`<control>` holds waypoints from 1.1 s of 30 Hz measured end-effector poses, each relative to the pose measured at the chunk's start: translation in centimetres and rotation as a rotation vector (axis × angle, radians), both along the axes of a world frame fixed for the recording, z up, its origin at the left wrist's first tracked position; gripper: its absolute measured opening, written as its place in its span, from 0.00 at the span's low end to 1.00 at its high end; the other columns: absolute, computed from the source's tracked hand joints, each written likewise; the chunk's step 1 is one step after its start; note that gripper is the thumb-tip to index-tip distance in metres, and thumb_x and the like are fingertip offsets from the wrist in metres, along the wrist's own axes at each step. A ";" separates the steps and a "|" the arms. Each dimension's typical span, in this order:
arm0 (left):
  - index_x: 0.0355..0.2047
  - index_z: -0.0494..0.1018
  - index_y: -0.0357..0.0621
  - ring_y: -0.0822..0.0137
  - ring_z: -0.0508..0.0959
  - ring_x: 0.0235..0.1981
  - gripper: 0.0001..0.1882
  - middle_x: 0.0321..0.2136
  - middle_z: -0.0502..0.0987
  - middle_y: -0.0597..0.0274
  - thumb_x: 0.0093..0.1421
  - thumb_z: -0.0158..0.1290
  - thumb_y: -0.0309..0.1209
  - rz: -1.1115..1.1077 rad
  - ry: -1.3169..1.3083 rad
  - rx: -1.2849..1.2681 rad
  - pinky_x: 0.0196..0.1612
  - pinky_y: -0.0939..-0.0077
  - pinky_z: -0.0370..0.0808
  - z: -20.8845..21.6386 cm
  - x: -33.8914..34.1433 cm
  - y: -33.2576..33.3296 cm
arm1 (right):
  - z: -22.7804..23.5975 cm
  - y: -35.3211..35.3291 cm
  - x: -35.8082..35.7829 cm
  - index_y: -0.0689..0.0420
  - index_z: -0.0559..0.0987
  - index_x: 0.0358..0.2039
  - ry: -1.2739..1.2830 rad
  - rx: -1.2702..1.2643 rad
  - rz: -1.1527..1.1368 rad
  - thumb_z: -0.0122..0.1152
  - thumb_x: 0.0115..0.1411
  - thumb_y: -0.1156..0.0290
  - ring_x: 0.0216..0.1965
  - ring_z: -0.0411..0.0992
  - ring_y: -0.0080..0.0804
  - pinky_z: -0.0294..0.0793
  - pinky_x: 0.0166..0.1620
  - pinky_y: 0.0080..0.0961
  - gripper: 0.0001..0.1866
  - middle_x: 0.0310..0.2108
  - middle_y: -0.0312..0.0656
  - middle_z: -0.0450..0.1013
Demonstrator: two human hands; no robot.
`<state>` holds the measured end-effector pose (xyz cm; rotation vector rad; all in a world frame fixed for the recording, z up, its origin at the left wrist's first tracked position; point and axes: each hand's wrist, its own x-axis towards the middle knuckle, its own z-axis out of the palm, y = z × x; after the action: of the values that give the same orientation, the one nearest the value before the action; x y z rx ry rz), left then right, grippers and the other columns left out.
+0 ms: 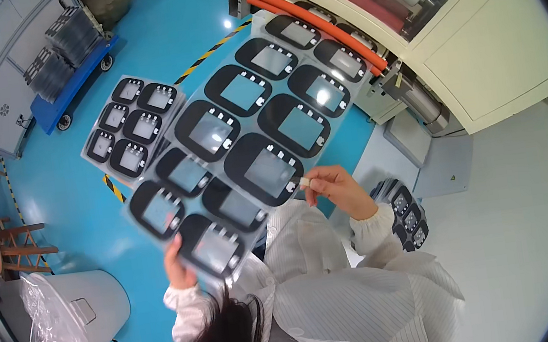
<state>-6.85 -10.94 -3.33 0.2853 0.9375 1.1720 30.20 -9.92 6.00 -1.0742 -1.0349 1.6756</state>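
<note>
A long clear film [250, 124] printed with black rounded panels runs from the machine's orange rollers [314, 27] down toward my body. Near my waist, its end section [184, 200] sits at a slightly different angle and may be a separate sheet. My left hand [178, 265] grips the lower left edge of that section, thumb on top. At the film's right edge, my right hand [340, 191] is closed in a pinch on a small whitish piece with a dark tip [304, 181], possibly a small blade. The tip meets or nearly meets the film between two panels.
Left of the film lies a stack of printed sheets [132, 126]. A blue cart [75, 83] carries more stacks. The cream machine [480, 54] stands at right. At lower left is a white bin [102, 308] with clear plastic; several sheets [407, 216] lie beside my right forearm.
</note>
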 end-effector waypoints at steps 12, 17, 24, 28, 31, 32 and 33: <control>0.64 0.54 0.47 0.62 0.72 0.52 0.33 0.55 0.68 0.58 0.60 0.51 0.28 -0.163 -0.212 0.170 0.48 0.62 0.75 0.3 10.1 8.1 | -1.4 5.2 1.2 0.62 0.76 0.44 -0.679 0.250 -0.301 0.51 0.64 0.72 0.22 0.70 0.19 0.70 0.27 0.15 0.12 0.21 0.36 0.74; 0.63 0.56 0.44 0.61 0.72 0.52 0.36 0.56 0.67 0.57 0.53 0.52 0.25 -0.136 -0.197 0.151 0.47 0.64 0.75 2.2 9.7 7.4 | -2.6 15.9 2.3 0.54 0.75 0.51 -1.050 0.434 -0.377 0.51 0.63 0.72 0.18 0.66 0.23 0.67 0.26 0.20 0.15 0.19 0.41 0.72; 0.62 0.58 0.40 0.60 0.70 0.53 0.36 0.55 0.67 0.56 0.49 0.52 0.24 -0.104 -0.159 0.141 0.49 0.65 0.73 2.8 8.0 6.6 | -5.2 23.7 -1.1 0.51 0.76 0.49 -1.254 0.704 -0.300 0.50 0.63 0.69 0.28 0.74 0.52 0.72 0.32 0.37 0.14 0.27 0.53 0.75; 0.63 0.57 0.42 0.60 0.72 0.50 0.36 0.54 0.67 0.55 0.51 0.51 0.23 -0.106 -0.172 0.159 0.49 0.65 0.74 1.9 7.0 5.6 | -5.9 25.0 -3.2 0.48 0.76 0.48 -1.393 0.676 -0.250 0.50 0.63 0.67 0.30 0.74 0.53 0.73 0.35 0.44 0.14 0.27 0.52 0.76; 0.62 0.57 0.40 0.60 0.72 0.51 0.36 0.54 0.67 0.54 0.50 0.51 0.23 -0.068 -0.164 0.168 0.50 0.66 0.73 2.2 7.0 5.2 | -6.1 25.4 -3.6 0.47 0.77 0.47 -1.455 0.682 -0.219 0.50 0.62 0.68 0.29 0.74 0.53 0.73 0.35 0.45 0.14 0.26 0.52 0.76; 0.62 0.57 0.39 0.59 0.71 0.52 0.37 0.55 0.66 0.53 0.49 0.50 0.23 -0.072 -0.182 0.133 0.52 0.67 0.71 2.5 6.7 5.1 | -5.7 25.3 -3.9 0.47 0.78 0.46 -1.495 0.670 -0.166 0.50 0.61 0.69 0.29 0.74 0.53 0.74 0.34 0.45 0.13 0.26 0.52 0.76; 0.62 0.57 0.39 0.59 0.71 0.52 0.37 0.55 0.66 0.53 0.49 0.50 0.23 -0.073 -0.180 0.130 0.52 0.67 0.71 2.6 6.6 5.1 | -5.3 25.2 -4.0 0.48 0.78 0.45 -1.536 0.657 -0.114 0.51 0.61 0.69 0.29 0.74 0.53 0.74 0.34 0.45 0.13 0.26 0.52 0.76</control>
<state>-0.26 -5.83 -0.69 0.3099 0.6896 1.1721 26.22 15.25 0.74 -1.8261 -2.1299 0.0379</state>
